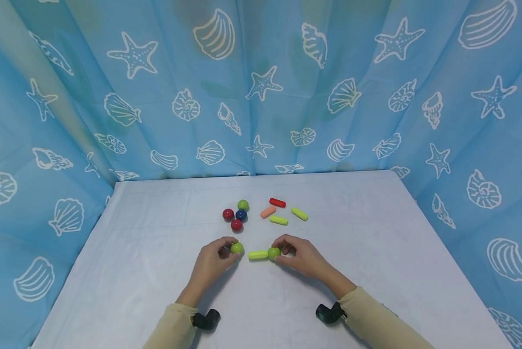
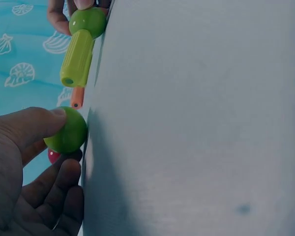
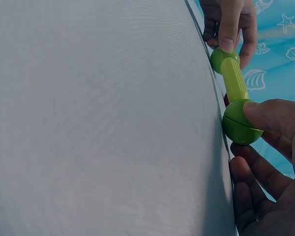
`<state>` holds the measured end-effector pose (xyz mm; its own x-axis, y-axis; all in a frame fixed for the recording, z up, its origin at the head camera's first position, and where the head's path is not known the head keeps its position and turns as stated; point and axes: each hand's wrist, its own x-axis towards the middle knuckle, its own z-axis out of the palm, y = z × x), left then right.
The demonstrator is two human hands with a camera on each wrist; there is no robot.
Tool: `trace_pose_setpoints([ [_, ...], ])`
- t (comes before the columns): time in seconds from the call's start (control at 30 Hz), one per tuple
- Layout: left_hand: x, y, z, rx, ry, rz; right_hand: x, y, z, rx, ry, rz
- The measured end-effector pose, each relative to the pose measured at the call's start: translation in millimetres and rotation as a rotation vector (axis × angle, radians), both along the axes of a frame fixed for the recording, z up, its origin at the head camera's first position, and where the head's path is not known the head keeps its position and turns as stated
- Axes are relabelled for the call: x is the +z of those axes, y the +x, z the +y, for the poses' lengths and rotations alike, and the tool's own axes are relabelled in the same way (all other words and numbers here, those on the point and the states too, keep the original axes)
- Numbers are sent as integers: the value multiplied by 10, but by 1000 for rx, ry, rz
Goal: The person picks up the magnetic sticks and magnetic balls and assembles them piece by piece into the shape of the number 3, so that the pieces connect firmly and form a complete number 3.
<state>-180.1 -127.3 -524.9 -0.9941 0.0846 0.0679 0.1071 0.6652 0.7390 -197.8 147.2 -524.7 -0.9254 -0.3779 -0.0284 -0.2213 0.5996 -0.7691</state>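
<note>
Between thumb and fingers, my left hand [image 1: 216, 259] pinches a green ball [image 2: 69, 132] just above or on the table. My right hand [image 1: 302, 256] pinches a second green ball [image 1: 274, 253], which has a seam line round it in the right wrist view. A yellow-green ridged rod [image 1: 258, 255] is joined to that second ball and points left, toward the left hand's ball. In the left wrist view the rod's free end shows a small hole. In the head view a short gap separates this end from the left ball.
Behind the hands lie two red balls [image 1: 236, 225], a dark blue ball [image 1: 241, 215] and a green ball [image 1: 243, 205]. To their right are a red rod [image 1: 277, 202], an orange rod [image 1: 268, 212] and two yellow-green rods [image 1: 278, 220]. A blue shell-patterned curtain [image 1: 261, 121] surrounds the white table [image 1: 352, 218].
</note>
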Motion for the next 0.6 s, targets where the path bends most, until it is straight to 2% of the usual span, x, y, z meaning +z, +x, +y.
trace_pose_setpoints([
  [0.37,-10,58,12,-50,-1,-28,32,7,-5,7,-4,-10],
  [0.6,2,71,20,-56,0,-41,27,12,-7,7,-5,-9],
])
